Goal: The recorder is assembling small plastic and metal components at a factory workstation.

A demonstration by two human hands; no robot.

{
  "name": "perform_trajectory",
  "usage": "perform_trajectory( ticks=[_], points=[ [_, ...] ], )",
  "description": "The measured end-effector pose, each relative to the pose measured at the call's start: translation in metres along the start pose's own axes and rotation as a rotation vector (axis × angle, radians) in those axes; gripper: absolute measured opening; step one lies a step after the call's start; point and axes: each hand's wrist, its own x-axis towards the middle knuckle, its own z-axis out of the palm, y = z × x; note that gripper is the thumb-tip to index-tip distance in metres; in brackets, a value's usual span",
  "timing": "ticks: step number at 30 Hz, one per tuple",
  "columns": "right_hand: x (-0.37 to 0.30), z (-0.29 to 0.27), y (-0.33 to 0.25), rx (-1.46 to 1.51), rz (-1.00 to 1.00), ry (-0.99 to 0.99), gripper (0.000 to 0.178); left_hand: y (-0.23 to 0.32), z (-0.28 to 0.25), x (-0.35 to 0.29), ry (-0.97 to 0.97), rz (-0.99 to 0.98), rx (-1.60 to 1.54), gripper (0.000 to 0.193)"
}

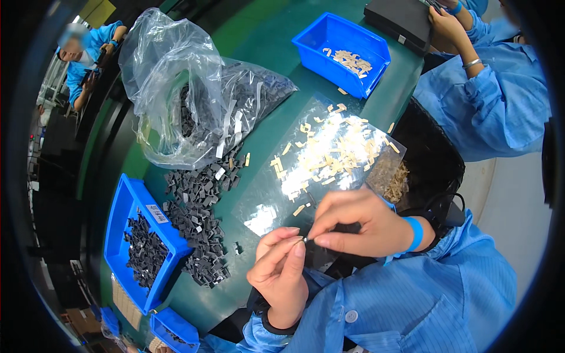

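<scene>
My left hand [280, 272] and my right hand [369, 226] meet fingertip to fingertip above the near edge of the table. Both pinch one small dark piece [305, 239], mostly covered by the fingers, with a bright spot on it. Its exact kind is too small to tell. Just beyond the hands lies a see-through plastic sheet [250, 203] scattered with small cream-coloured pieces [335, 154]. Left of my left hand spreads a heap of small black rectangular pieces [203, 235], with one loose piece [237, 248] lying apart from it.
A blue bin [176, 238] of black pieces stands at the left. Behind the heap sags a big see-through bag [176, 65]. Another blue bin [376, 53] with cream pieces sits at the far side. A black-lined container [435, 135] and a co-worker's sleeve [494, 100] are at right.
</scene>
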Motion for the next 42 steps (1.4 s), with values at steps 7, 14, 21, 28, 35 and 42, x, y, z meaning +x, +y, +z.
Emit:
perform_trajectory(
  ticks=[7, 14, 21, 28, 35, 42],
  points=[
    [-0.002, 0.013, 0.01, 0.065, -0.021, 0.056, 0.013, -0.002, 0.002, 0.0, -0.011, 0.059, -0.008, 0.015],
    [-0.004, 0.013, 0.006, 0.144, 0.066, 0.057, 0.01, -0.001, 0.004, -0.003, -0.069, -0.022, -0.002, 0.013],
    [-0.003, 0.012, 0.005, 0.164, 0.068, 0.06, 0.009, 0.008, 0.012, 0.002, -0.076, -0.449, -0.552, 0.014],
    [0.011, -0.04, -0.006, -0.368, -0.102, 0.172, 0.003, 0.011, -0.005, 0.003, 0.064, 0.162, 0.095, 0.016],
    [0.023, -0.061, -0.006, -1.037, -0.235, 0.373, 0.007, 0.029, -0.013, 0.01, -0.161, 0.921, 1.092, 0.032],
    [0.021, -0.028, -0.01, -0.206, -0.12, -0.139, 0.009, 0.025, -0.026, 0.009, -0.368, 1.152, 1.18, 0.031]
  ],
)
